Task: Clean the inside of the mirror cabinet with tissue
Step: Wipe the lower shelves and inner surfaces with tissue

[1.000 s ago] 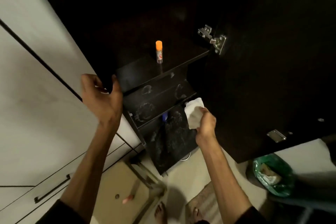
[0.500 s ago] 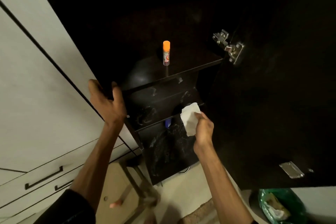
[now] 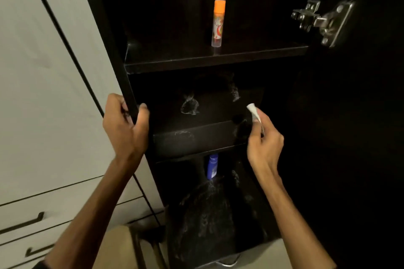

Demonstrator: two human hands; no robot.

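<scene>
Since a second ago the view has closed in on the cabinet (image 3: 131,85) interior, and the right hand (image 3: 263,141) has lifted the tissue (image 3: 254,113) from the lower shelf level up to the right end of the middle shelf (image 3: 196,137). Judgement: wiping is moving on to the middle compartment; the work is well short of done.

Left hand (image 3: 125,128): at 9 o'clock of the frame, fingers and thumb curled round the cabinet's front left edge, gripping it as before.

Right hand: at 3 o'clock of the middle shelf, fingers pinching the tissue, which shows only as a small white folded corner above the fingertips. Whether it touches the wood cannot be told.

Surfaces: the cabinet is dark, matt board with square edges. Pale, chalky ring-shaped marks show on the back panel and on the middle shelf; a broad dusty smear covers the bottom compartment at 6 o'clock.

Contents: a slim clear tube with an orange cap (image 3: 218,23) stands upright on the top shelf at 12 o'clock; a blue bottle (image 3: 212,166) stands below the middle shelf. A shiny metal hinge (image 3: 321,22) sits at 2 o'clock.
</scene>
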